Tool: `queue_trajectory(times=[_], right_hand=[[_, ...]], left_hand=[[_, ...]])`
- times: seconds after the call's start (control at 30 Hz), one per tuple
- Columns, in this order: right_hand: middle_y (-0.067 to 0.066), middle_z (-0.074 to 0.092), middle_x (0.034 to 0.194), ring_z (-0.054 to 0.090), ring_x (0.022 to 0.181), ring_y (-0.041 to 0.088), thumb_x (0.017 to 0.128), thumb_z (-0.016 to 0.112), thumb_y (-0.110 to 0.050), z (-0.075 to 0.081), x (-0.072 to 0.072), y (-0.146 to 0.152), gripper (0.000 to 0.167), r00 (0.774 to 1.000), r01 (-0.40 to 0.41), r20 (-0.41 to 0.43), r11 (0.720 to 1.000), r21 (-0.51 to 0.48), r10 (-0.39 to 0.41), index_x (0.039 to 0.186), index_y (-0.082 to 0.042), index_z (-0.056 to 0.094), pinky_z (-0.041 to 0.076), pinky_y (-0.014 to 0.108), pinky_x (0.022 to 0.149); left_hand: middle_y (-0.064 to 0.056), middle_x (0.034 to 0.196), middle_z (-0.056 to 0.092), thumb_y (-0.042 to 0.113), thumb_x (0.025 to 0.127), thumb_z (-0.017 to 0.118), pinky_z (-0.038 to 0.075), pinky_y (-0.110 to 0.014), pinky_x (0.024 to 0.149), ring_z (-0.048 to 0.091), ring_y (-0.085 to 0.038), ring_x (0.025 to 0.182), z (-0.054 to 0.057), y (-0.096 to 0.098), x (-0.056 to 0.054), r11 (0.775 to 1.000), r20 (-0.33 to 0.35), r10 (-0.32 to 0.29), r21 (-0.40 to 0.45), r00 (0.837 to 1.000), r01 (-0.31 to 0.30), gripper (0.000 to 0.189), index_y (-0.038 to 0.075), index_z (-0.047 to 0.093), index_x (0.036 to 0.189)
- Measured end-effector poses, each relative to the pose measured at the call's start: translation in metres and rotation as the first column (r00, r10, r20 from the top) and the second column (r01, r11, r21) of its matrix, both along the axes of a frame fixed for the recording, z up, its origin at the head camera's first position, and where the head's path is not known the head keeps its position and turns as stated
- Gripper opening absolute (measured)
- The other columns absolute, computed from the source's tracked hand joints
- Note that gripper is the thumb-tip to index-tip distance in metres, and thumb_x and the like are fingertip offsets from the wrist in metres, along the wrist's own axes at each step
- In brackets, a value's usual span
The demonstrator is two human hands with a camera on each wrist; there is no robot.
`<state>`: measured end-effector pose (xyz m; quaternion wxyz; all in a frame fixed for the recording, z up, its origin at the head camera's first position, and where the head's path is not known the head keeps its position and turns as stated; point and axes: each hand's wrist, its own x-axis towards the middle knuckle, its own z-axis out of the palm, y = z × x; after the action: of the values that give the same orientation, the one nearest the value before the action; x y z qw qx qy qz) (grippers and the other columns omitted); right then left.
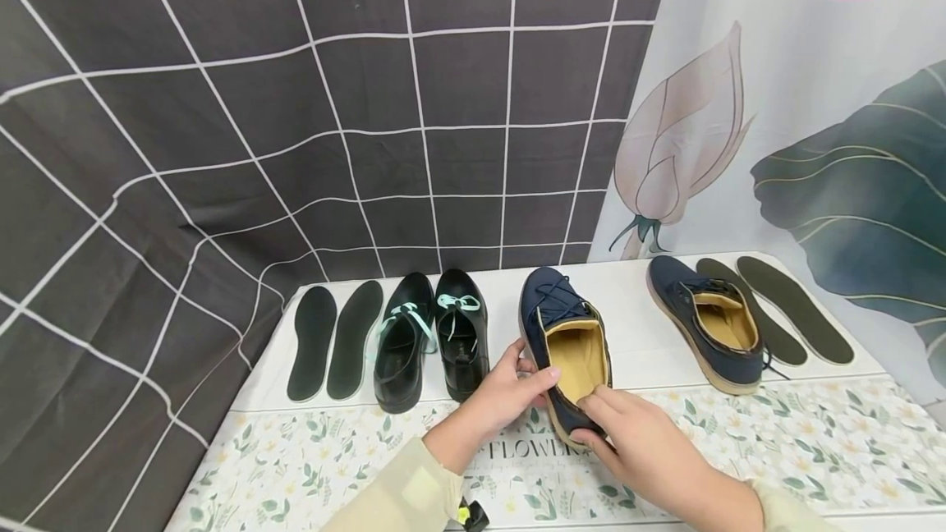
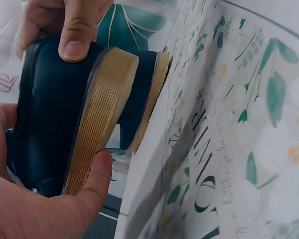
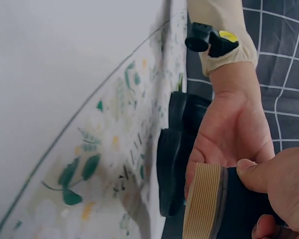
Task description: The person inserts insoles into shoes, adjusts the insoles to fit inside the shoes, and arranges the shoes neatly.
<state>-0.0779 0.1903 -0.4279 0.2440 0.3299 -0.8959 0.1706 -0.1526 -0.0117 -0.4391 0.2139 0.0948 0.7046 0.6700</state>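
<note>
Dark curtain (image 1: 466, 80): charcoal with a white grid, hanging behind and at the left.
Light curtain (image 1: 776, 64): at the right, printed with a pink bud, a large blue-green leaf and a maroon outline.
Table (image 1: 628, 302): white top, everything laid out along it.
Floral strip (image 1: 332, 466): white blossoms and green sprigs along the near part of the table.
Held shoe (image 1: 572, 343): navy, tan inside, mid-table, toe pointing away, heel over the strip and raised off it; whether the toe touches cannot be told.
Second navy shoe (image 1: 702, 331): to the right, well apart.
Black shoes (image 1: 461, 343): a pair side by side, left of the held one.
Insoles (image 1: 312, 343): two dark ones beside the black pair, two more beyond the second navy shoe.
Right hand (image 1: 650, 442): reaches in from the lower right, pinching the heel, thumb outside, fingers bent over the collar.
Left hand (image 1: 506, 392): reaches forward and rightward, gripping the shoe's left side, thumb over the rim, a fingertip against the ridged sole.
Lettering (image 1: 517, 451): "FLOWER" in capitals, its end covered; the small script nearby is unreadable.
Laces (image 1: 458, 302): mint, tied in bows.
</note>
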Motion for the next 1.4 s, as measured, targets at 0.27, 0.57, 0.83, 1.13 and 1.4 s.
queue_trajectory(times=[0.27, 0.57, 0.83, 1.13, 1.4], right_hand=[[-0.017, 0.044, 0.083, 0.037, 0.069, -0.004, 0.081, 0.083, -0.025, -0.011, -0.002, -0.003, 0.028, 0.998, -0.001, 0.062, 1.000, 0.014, 0.000, 0.095, -0.021, 0.060, 0.037, 0.016, 0.059], [-0.019, 0.043, 0.082, 0.036, 0.068, -0.005, 0.084, 0.080, -0.027, -0.021, -0.001, -0.005, 0.024, 0.986, 0.012, 0.166, 1.000, 0.027, -0.016, 0.093, -0.025, 0.058, 0.036, 0.018, 0.058], [-0.020, 0.045, 0.083, 0.038, 0.069, -0.005, 0.085, 0.079, -0.030, -0.026, -0.002, -0.006, 0.023, 0.980, 0.014, 0.199, 1.000, 0.017, -0.018, 0.094, -0.025, 0.059, 0.038, 0.020, 0.059], [-0.018, 0.046, 0.082, 0.042, 0.069, -0.004, 0.081, 0.082, -0.027, -0.035, -0.002, -0.010, 0.025, 0.986, 0.016, 0.169, 1.000, 0.020, -0.019, 0.093, -0.023, 0.061, 0.043, 0.023, 0.059], [-0.018, 0.044, 0.082, 0.040, 0.069, -0.002, 0.085, 0.080, -0.027, -0.032, -0.001, -0.014, 0.023, 0.970, 0.038, 0.240, 0.998, 0.045, -0.048, 0.093, -0.023, 0.059, 0.041, 0.024, 0.059]], left_hand=[[-0.012, 0.107, 0.057, 0.024, 0.095, 0.068, 0.057, -0.038, 0.085, 0.067, -0.017, 0.085, -0.011, 0.001, -0.002, 1.000, 0.017, 0.000, 0.021, 1.000, 0.000, 0.079, 0.004, 0.025, 0.157], [-0.011, 0.115, 0.061, 0.026, 0.097, 0.066, 0.056, -0.041, 0.090, 0.070, -0.020, 0.094, -0.021, -0.001, 0.001, 1.000, 0.050, -0.018, -0.022, 0.999, 0.019, 0.073, 0.001, 0.028, 0.155], [-0.010, 0.113, 0.063, 0.044, 0.098, 0.060, 0.051, -0.041, 0.094, 0.068, -0.021, 0.096, -0.024, -0.003, 0.001, 0.956, -0.037, -0.041, -0.292, 0.998, 0.028, 0.079, 0.002, 0.028, 0.157], [-0.011, 0.130, 0.056, 0.058, 0.097, 0.049, 0.046, -0.051, 0.101, 0.058, -0.028, 0.118, -0.026, -0.004, 0.004, 0.810, -0.219, -0.077, -0.583, 0.973, -0.067, 0.077, 0.010, 0.037, 0.155], [-0.011, 0.130, 0.059, 0.041, 0.094, 0.050, 0.050, -0.040, 0.081, 0.062, -0.022, 0.096, -0.020, 0.007, 0.002, 0.738, -0.328, -0.086, -0.655, 0.941, -0.161, 0.083, 0.006, 0.015, 0.161]])
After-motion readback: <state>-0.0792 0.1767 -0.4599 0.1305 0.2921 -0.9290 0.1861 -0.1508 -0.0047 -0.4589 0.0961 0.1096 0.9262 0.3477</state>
